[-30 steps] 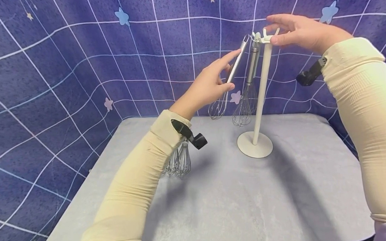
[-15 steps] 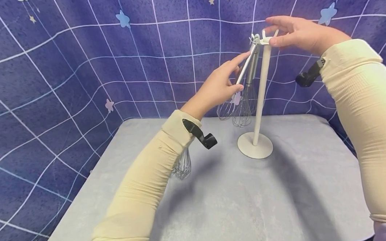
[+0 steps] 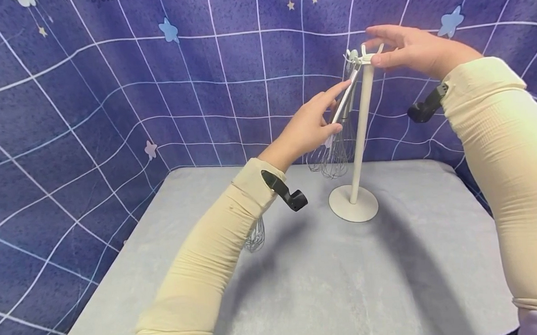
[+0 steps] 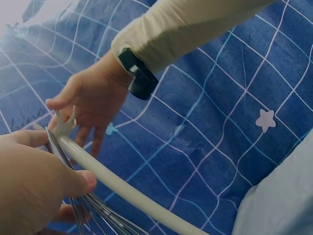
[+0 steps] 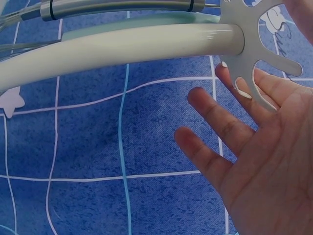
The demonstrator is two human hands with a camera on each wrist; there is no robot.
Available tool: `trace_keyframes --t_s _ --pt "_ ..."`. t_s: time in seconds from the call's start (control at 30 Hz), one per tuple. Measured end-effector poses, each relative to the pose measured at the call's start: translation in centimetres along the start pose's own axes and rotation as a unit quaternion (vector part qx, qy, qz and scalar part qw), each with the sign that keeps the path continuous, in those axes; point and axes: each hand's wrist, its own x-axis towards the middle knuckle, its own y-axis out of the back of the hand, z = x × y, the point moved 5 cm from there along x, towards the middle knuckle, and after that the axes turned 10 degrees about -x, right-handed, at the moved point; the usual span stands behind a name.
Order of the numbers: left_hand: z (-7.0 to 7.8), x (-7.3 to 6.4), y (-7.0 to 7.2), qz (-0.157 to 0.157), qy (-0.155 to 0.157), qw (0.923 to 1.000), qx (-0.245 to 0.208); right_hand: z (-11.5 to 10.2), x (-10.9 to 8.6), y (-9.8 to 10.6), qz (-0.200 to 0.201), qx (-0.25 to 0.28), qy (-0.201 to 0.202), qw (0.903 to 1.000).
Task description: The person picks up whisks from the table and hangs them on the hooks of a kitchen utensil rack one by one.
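Note:
My left hand point(image 3: 309, 127) pinches the slim handle of a wire whisk point(image 3: 343, 100), which tilts with its top end right at the hooks of a cream stand point(image 3: 362, 132). In the left wrist view, the whisk's wires fan out below the thumb. My right hand point(image 3: 419, 51) is at the stand's top, thumb against the hook plate point(image 5: 244, 39) and fingers loosely extended beside and behind it. A silver-handled whisk point(image 5: 122, 9) hangs from the stand, with a pale green handle point(image 5: 146, 25) beside it. Their wire ends overlap the held whisk's in the head view.
More whisk wires point(image 3: 255, 236) show on the grey tabletop point(image 3: 320, 286), partly hidden by my left sleeve. The stand's round base point(image 3: 354, 211) sits toward the back. A blue grid-patterned curtain point(image 3: 201, 100) closes off the back and left side.
My left hand has carried the whisk right, bringing its top end from left of the hooks up to them. The right hand has stayed at the stand's top.

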Motion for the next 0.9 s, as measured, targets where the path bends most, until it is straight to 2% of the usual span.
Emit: trace_keyframes --t_s 0.17,0.37,0.53,0.7,0.9 --pt "-0.8 -0.1 -0.8 0.008 0.004 0.9996 -0.026 0.0 0.1 -0.1 0.000 -0.005 -0.002 1.0000" --pt "-1.5 -0.2 -1.8 0.019 -0.013 0.9988 -0.044 -0.1 0.1 -0.1 0.005 -0.013 -0.004 0.9999" --pt "-2.7 -0.5 -3.3 0.008 -0.023 0.9990 -0.038 -0.1 0.1 -0.1 0.005 -0.010 -0.006 0.9999" --pt "-4.3 -1.1 -5.0 0.001 -0.023 0.9979 -0.061 -0.2 0.0 -0.1 0.007 0.001 0.004 1.0000" --pt "-5.6 -1.7 -6.5 0.020 -0.032 0.9969 -0.070 -0.1 0.0 -0.1 0.006 0.011 0.008 0.9999"
